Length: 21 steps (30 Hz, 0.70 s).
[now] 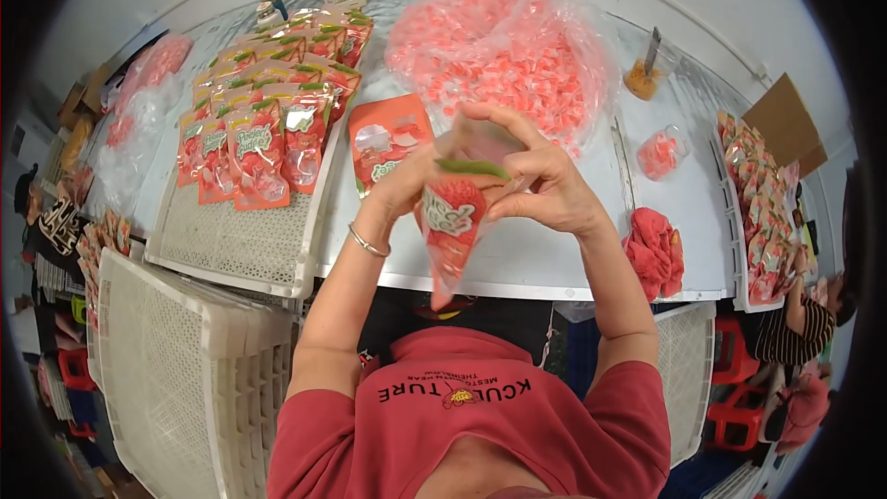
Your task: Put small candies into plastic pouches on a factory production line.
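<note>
Both my hands hold one red candy pouch (451,222) up over the table's front edge, its pointed end hanging down. It has a strawberry print, a green leaf shape at the top and a clear lower part. My left hand (407,183) grips its left side near the top, its fingers partly hidden behind the pouch. Curled around the upper right edge, my right hand (547,176) pinches it between thumb and fingers. Just behind my left hand a flat red pouch (388,143) lies on the white table (370,259).
Several filled pouches (263,152) lie in rows on a plastic tray (231,240) at left. A big clear bag (517,55) of wrapped pink candies lies at the back. Rightward are a jar (661,152), a cup (644,77), a red cloth (654,252) and another pouch tray (730,212). Another person (802,319) sits far right.
</note>
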Tool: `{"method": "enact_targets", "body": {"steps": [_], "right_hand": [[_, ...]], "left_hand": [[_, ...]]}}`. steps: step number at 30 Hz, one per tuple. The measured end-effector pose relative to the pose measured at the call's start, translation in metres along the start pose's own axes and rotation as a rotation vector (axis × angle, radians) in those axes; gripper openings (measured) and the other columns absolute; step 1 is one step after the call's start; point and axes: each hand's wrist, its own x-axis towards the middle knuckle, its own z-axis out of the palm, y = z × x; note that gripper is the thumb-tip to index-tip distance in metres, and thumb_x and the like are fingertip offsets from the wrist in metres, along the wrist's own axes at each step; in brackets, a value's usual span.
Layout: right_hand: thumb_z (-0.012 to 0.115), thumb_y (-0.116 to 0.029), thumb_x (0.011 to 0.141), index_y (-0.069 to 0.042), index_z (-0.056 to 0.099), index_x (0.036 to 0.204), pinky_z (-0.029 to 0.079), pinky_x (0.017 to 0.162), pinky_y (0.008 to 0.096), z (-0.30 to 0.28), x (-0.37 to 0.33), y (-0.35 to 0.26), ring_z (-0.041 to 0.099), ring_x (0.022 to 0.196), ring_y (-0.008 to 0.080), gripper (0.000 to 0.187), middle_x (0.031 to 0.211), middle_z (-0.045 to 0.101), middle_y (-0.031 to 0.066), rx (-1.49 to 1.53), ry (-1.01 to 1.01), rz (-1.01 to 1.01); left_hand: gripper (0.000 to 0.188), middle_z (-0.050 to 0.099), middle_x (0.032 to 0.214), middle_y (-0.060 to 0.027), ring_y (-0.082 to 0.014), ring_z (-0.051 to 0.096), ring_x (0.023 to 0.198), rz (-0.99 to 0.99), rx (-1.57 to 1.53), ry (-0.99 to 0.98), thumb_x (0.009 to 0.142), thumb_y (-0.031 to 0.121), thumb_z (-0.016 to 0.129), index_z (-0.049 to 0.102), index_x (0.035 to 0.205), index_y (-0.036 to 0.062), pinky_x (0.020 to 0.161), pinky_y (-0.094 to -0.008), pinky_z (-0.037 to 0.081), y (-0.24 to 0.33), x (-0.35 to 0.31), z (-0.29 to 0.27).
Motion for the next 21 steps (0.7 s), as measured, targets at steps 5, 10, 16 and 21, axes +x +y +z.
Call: {"method": "enact_targets", "body": {"steps": [5, 10, 16, 21], "right_hand": [[0.083, -0.016, 0.057, -0.007, 0.068, 0.094, 0.040, 0.095, 0.0355, -0.018, -0.019, 0.003, 0.041, 0.124, 0.0291, 0.041, 0.146, 0.022, 0.0155, 0.005, 0.042, 0.189], [0.068, -0.011, 0.076, 0.000, 0.063, 0.092, 0.049, 0.063, 0.0265, -0.002, -0.015, 0.018, 0.063, 0.070, 0.0153, 0.021, 0.097, 0.064, 0.0125, -0.334, 0.183, 0.296], [0.065, -0.004, 0.078, 0.002, 0.060, 0.084, 0.048, 0.065, 0.0260, 0.026, -0.002, 0.009, 0.061, 0.072, 0.0145, 0.009, 0.080, 0.065, 0.0089, -0.224, 0.232, 0.179], [0.067, -0.010, 0.078, 0.003, 0.061, 0.085, 0.047, 0.062, 0.0286, 0.012, -0.006, 0.018, 0.062, 0.069, 0.0168, 0.016, 0.072, 0.062, 0.0119, -0.242, 0.233, 0.338]], "left_hand": [[0.026, 0.061, 0.083, 0.0022, -0.0046, 0.052, 0.075, 0.053, 0.168, 0.019, 0.092, 0.022, 0.055, 0.064, 0.098, -0.0012, 0.065, -0.0211, 0.043, 0.002, -0.020, -0.003], [0.026, 0.061, 0.081, 0.0017, -0.0044, 0.052, 0.075, 0.172, 0.250, 0.150, 0.090, 0.021, 0.057, 0.063, 0.097, -0.0029, 0.064, -0.0206, 0.043, 0.009, -0.033, 0.006], [0.037, 0.064, 0.091, -0.0035, -0.0092, 0.059, 0.079, 0.107, 0.303, 0.065, 0.078, 0.012, 0.070, 0.058, 0.110, -0.0027, 0.070, -0.0237, 0.048, 0.017, -0.037, 0.011], [0.025, 0.066, 0.083, -0.0039, -0.0086, 0.060, 0.077, 0.093, 0.408, 0.131, 0.082, 0.012, 0.067, 0.063, 0.101, -0.0030, 0.066, -0.0236, 0.048, 0.023, -0.041, 0.017]]}}
